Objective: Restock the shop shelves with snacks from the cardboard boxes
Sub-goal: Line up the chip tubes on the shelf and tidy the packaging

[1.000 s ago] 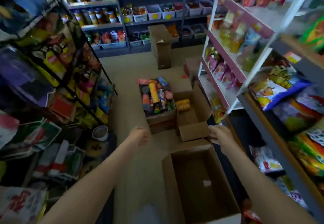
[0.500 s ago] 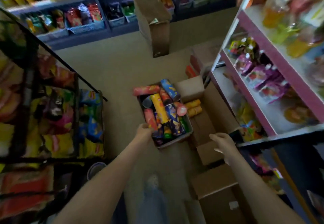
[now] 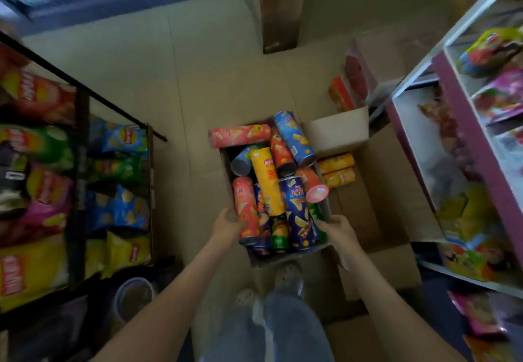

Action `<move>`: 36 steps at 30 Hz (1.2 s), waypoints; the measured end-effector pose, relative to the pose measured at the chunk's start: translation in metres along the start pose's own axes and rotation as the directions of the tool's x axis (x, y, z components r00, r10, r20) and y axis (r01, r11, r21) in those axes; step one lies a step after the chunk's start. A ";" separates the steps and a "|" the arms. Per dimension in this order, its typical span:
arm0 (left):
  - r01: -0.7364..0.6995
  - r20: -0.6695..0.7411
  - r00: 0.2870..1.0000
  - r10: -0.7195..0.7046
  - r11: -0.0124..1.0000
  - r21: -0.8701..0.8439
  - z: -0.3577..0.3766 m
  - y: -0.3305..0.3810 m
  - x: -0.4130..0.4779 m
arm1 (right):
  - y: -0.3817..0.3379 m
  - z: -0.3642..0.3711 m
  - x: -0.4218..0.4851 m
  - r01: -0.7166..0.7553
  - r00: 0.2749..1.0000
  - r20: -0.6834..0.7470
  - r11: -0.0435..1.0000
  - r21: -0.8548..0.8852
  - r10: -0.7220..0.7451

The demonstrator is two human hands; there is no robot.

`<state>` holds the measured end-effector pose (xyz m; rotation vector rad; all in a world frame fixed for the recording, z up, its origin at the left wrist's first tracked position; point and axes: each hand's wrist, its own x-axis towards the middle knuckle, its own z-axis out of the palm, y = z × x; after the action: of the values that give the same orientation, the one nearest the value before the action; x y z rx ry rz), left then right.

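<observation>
Both hands have been brought down onto the cardboard box [image 3: 283,258] of crisp tubes [image 3: 267,180] in the last half second. Before that only the left was at its near-left corner, and the right was held off above the neighbouring carton [image 3: 376,197].

The left hand [image 3: 226,225] is now laid at the box's left wall, fingers curved toward a pink tube [image 3: 245,208]. The right hand [image 3: 338,228] is set at the near-right corner, beside a green tube [image 3: 321,221]. Whether either hand is closed on the rim, closed on a tube or only pressed to the card cannot be told through the blur.

The box is seen on the tiled floor [image 3: 198,78] just ahead of the feet [image 3: 288,276] and squarely between the hands. Its long axis runs away from the body, and neither hand is nearer. A two-handed lift is judged to be the step in hand.

The tubes are rigid, glossy cylinders with flat capped ends, and they are heaped loosely. Most lie along the box's length, and a second pink tube [image 3: 240,135] is laid crosswise over the far rim. Some could be spilled if the box is tilted. The matte card walls are open at the top.

A white-and-pink shelf unit [image 3: 477,146] is stood to the right, and a wire rack [image 3: 80,180] of shiny crisp bags [image 3: 124,206] to the left.
</observation>
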<state>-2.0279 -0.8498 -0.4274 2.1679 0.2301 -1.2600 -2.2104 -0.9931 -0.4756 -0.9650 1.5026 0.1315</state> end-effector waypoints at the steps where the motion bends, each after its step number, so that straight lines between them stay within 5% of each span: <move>1: 0.016 0.007 1.000 -0.017 1.000 0.014 0.007 -0.004 0.015 | 0.004 0.007 0.014 -0.011 1.000 0.013 1.000 -0.017 0.011; 5: 0.063 0.060 0.996 -0.063 0.998 0.000 0.033 -0.031 0.081 | 0.025 0.037 0.064 -0.003 0.999 0.053 0.998 -0.064 0.006; 8: 0.086 0.038 0.995 -0.094 0.979 0.183 0.050 -0.058 0.129 | 0.038 0.055 0.093 0.059 0.998 0.037 0.988 -0.142 -0.054; 17: 0.100 -0.048 0.995 -0.089 0.933 0.345 0.065 -0.061 0.143 | 0.050 0.070 0.117 0.134 0.990 0.007 0.937 -0.321 -0.139; 23: 0.202 -0.115 0.977 -0.178 0.948 0.245 0.065 -0.059 0.139 | 0.051 0.073 0.106 0.098 0.992 -0.034 0.924 -0.369 -0.118; 29: 0.302 0.017 0.953 -0.303 0.953 0.010 0.057 -0.065 0.122 | 0.049 0.076 0.089 0.089 0.996 0.003 0.927 -0.363 -0.094; 36: 0.230 0.189 0.958 -0.217 0.972 -0.047 0.034 -0.045 0.060 | 0.023 0.064 0.042 0.024 0.995 0.100 0.997 -0.070 -0.017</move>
<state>-2.0406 -0.8430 -0.5085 1.9952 0.4460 -1.5447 -2.1696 -0.9607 -0.5358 -1.0159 1.4040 0.2165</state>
